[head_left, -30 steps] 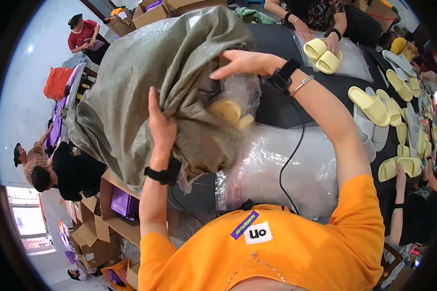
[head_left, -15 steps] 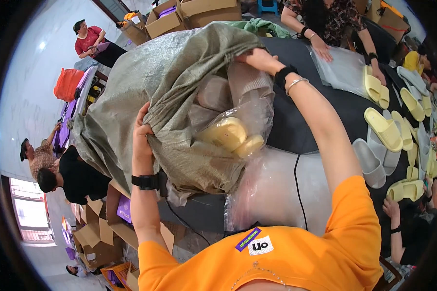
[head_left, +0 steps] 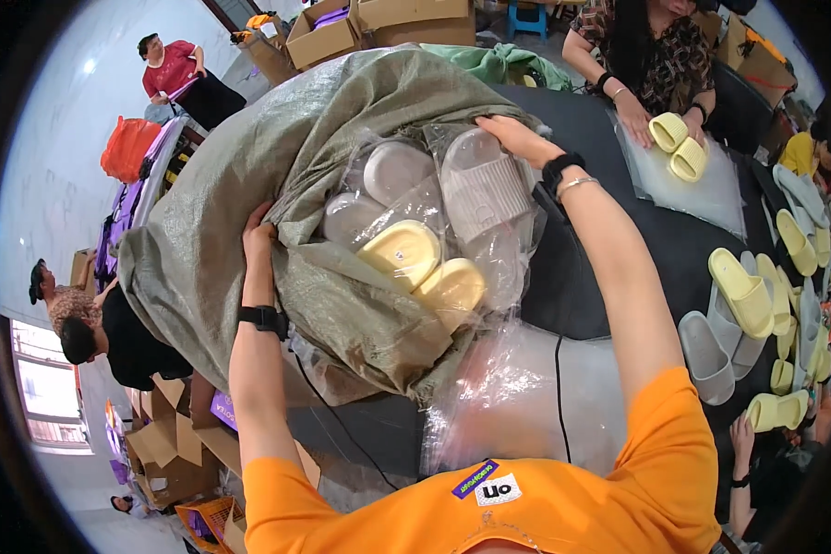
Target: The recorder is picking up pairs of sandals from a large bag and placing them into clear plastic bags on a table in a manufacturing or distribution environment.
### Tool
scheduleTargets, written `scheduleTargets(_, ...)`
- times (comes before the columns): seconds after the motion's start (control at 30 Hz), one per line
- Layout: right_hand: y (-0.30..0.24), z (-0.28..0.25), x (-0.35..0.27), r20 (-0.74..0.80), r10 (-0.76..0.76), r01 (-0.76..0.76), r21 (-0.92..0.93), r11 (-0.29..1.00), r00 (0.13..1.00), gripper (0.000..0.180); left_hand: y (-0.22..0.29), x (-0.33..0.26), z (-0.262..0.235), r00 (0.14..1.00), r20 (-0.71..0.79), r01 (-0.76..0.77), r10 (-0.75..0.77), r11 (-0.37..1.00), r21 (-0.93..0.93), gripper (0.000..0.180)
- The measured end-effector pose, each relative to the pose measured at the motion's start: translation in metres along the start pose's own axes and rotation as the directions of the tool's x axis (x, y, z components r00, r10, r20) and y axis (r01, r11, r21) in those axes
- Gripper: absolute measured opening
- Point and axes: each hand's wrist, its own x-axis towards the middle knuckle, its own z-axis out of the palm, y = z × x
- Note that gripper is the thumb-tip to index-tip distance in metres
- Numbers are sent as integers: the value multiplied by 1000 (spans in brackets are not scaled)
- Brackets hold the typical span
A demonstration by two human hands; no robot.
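A large grey-green woven sack (head_left: 217, 189) lies on the dark table with its mouth spread toward me. Inside the mouth are clear bags holding a pair of yellow slippers (head_left: 402, 254) and grey slippers (head_left: 485, 189). My left hand (head_left: 257, 229) is closed on a fold of the sack's left edge. At the far right of the opening, my right hand (head_left: 515, 138) grips the sack's rim beside the bagged grey slippers; its fingertips are partly hidden.
Clear plastic bags (head_left: 526, 388) lie in front of me, crossed by a black cord (head_left: 561, 397). Loose slippers (head_left: 741, 291) line the right side. Across the table, a co-worker's hands (head_left: 635, 118) are at yellow slippers (head_left: 679, 146) on clear bags. Cardboard boxes (head_left: 323, 32) stand behind.
The sack's mouth is wider, showing more of the bagged slippers. My left hand has shifted slightly left, my right slightly right. The co-worker's yellow slippers now lie on top of the clear bags.
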Motion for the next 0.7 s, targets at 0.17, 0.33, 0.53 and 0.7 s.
scheduleTargets(0.17,-8,7,-24,-152,252,-292,-380,878,956,75,-29,15,3,955,-63,-271,291,937,219,38)
scheduleTargets(0.33,56,16,-34,-269,200,-252,-175,952,942,65,-20,4,32,892,10,-426,451,835,347,56)
scheduleTargets(0.53,-9,32,-58,-474,-124,-133,-472,872,872,40,16,-22,29,921,-8,-376,390,893,247,65)
scheduleTargets(0.7,-62,72,-44,-290,-530,363,-470,804,797,33,38,-48,16,903,-4,-424,430,893,151,67)
